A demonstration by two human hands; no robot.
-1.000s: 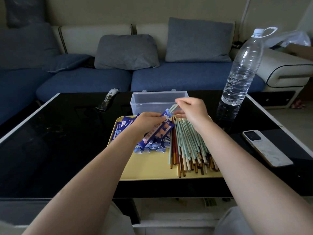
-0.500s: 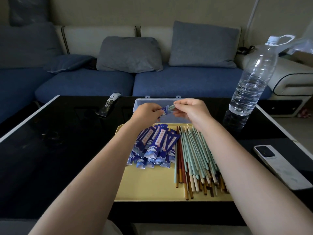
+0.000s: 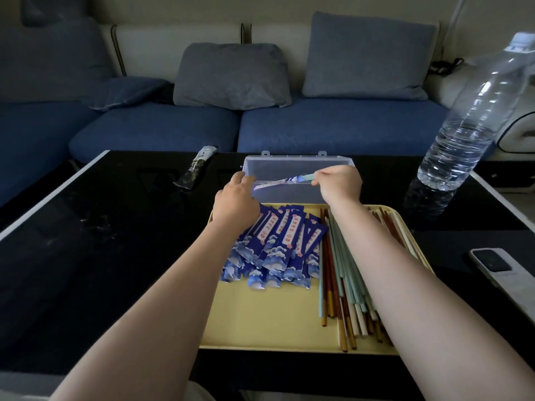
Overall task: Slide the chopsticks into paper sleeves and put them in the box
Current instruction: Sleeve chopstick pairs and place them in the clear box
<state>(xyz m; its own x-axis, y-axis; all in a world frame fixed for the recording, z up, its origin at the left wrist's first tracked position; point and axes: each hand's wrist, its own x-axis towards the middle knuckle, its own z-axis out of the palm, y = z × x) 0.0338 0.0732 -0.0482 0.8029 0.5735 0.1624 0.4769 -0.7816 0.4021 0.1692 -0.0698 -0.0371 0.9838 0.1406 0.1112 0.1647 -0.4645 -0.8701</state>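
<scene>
A pair of teal chopsticks in a blue paper sleeve [image 3: 280, 182] hangs level over the open clear plastic box [image 3: 298, 159]. My right hand [image 3: 340, 183] pinches its teal end at the box's right side. My left hand [image 3: 236, 199] is at the sleeve's left tip by the box's left wall; whether it still grips the sleeve is hidden. In front of the box lies a yellow tray [image 3: 260, 319]. It holds a fan of blue paper sleeves [image 3: 278, 244] on the left and several loose teal, red and brown chopsticks [image 3: 341, 273] on the right, partly under my right forearm.
A large water bottle [image 3: 469, 120] stands at the back right of the black glass table [image 3: 115, 256]. A white phone [image 3: 503, 276] lies at the right edge. A dark wrapped packet [image 3: 197, 166] lies left of the box. A blue sofa [image 3: 333, 125] runs behind the table.
Both hands have carried the sleeved chopsticks forward from above the tray to over the box and turned it level. The hands have spread apart along it.
</scene>
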